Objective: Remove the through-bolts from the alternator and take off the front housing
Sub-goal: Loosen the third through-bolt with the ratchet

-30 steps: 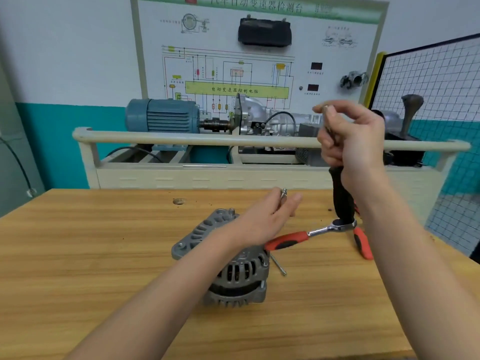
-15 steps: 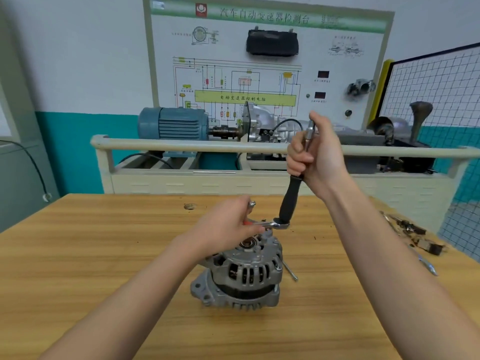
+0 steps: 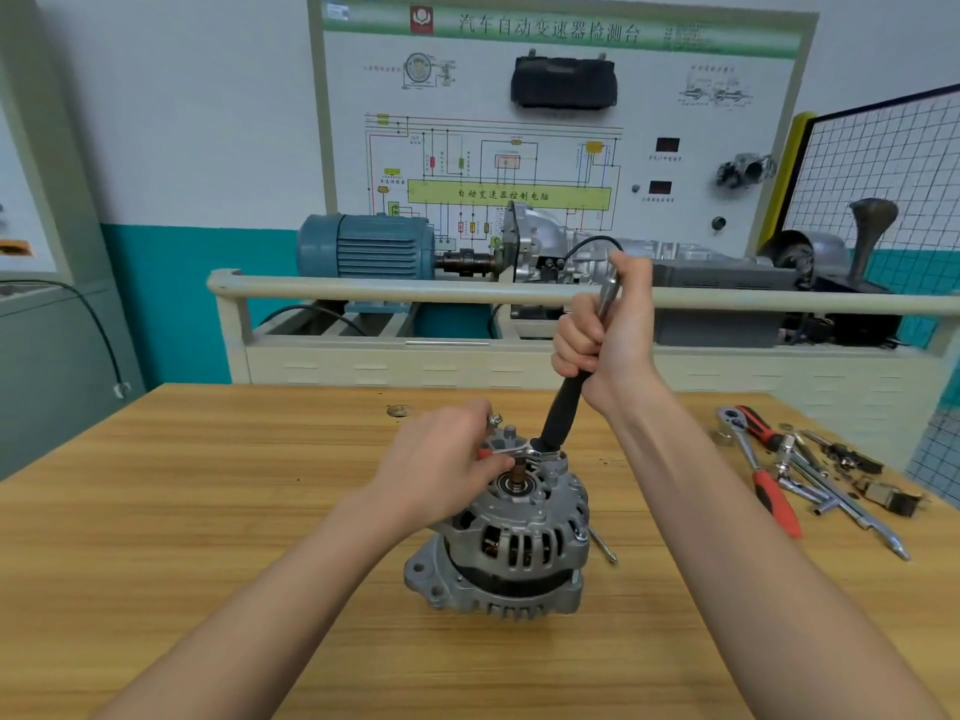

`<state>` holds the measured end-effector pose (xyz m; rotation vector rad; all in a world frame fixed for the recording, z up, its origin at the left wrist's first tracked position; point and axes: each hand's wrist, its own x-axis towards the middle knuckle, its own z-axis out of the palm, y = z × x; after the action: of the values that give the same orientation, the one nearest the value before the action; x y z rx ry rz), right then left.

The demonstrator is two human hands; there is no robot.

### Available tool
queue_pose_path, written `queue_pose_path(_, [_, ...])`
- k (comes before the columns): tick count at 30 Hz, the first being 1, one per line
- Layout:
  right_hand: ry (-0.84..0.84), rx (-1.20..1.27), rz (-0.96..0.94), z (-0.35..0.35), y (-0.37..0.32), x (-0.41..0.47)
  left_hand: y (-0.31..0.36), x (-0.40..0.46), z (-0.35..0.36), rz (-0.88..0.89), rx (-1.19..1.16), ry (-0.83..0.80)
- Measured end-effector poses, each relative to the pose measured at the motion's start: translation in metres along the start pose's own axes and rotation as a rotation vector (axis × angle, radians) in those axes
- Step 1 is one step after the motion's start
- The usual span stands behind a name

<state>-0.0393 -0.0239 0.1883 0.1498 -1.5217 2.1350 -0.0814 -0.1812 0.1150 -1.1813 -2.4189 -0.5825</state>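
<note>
The grey alternator (image 3: 519, 548) stands on the wooden table (image 3: 208, 511), shaft end up. My left hand (image 3: 441, 465) rests on its top, closed over the red handle of a ratchet wrench (image 3: 537, 453) whose chrome head sits above the housing's far edge. A small bolt (image 3: 493, 420) is pinched at my left fingertips. My right hand (image 3: 608, 340) grips a black-handled tool (image 3: 563, 413) that slants down to the ratchet head. A metal piece sticks up past my right thumb. One loose through-bolt (image 3: 602, 545) lies on the table against the alternator's right side.
Several tools lie at the table's right: a red-handled ratchet (image 3: 769, 485), extension bars (image 3: 852, 517) and small parts. A small hole (image 3: 397, 410) marks the table's far middle. Behind the table stands a training bench with a rail (image 3: 363, 291) and a blue motor (image 3: 369, 246).
Both hands have come down onto the alternator. My right hand lowered the black-handled tool, and my left hand closed over the ratchet's handle on top of the housing. The view tilted down and right.
</note>
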Motion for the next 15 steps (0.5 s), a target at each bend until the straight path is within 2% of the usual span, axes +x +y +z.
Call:
queue_pose_path(5, [-0.026, -0.081, -0.002, -0.003, 0.000, 0.005, 0.002, 0.006, 0.002, -0.083, -0.064, -0.051])
queue_pose_path(7, [-0.078, -0.150, -0.006, -0.007, -0.005, 0.007, 0.002, 0.012, -0.002, -0.164, -0.216, -0.099])
queue_pose_path(9, [-0.030, -0.277, -0.047, -0.012, -0.009, 0.007, 0.000, 0.018, -0.007, -0.209, -0.372, -0.140])
queue_pose_path(11, [0.103, -0.473, -0.167, -0.015, -0.005, 0.003, 0.001, 0.022, -0.008, -0.218, -0.422, -0.146])
queue_pose_path(13, [0.232, -0.600, -0.372, -0.013, 0.007, -0.012, 0.004, 0.026, -0.005, -0.240, -0.420, -0.119])
queue_pose_path(15, [0.210, -0.734, -0.522, -0.010, 0.026, -0.026, 0.006, 0.029, 0.001, -0.255, -0.422, -0.096])
